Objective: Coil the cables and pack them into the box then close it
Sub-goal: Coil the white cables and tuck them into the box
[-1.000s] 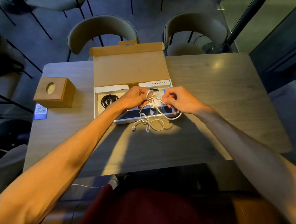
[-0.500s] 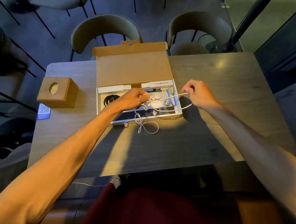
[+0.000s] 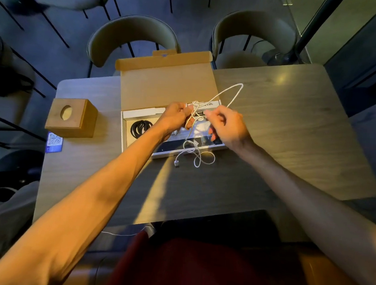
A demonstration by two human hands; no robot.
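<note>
An open cardboard box [image 3: 164,85] lies on the table with its lid folded back. A coiled black cable [image 3: 140,127] sits in its left compartment. Over the box, my left hand [image 3: 176,118] grips a few turns of a white cable [image 3: 228,94]. My right hand [image 3: 226,127] pinches the same cable close by, and a long loop arches up and to the right between them. The loose tail hangs down over the box's front edge, ending in a plug [image 3: 176,163] on the table.
A wooden block with a round hole [image 3: 72,117] stands left of the box, with a blue QR card [image 3: 54,142] just in front of it. Two chairs [image 3: 134,36] stand beyond the table's far edge. A thin white wire [image 3: 120,234] hangs below the near edge.
My right hand, stretched out to the right half a second ago, has come back in next to the left hand. The white cable now bows upward in a tall loop.
</note>
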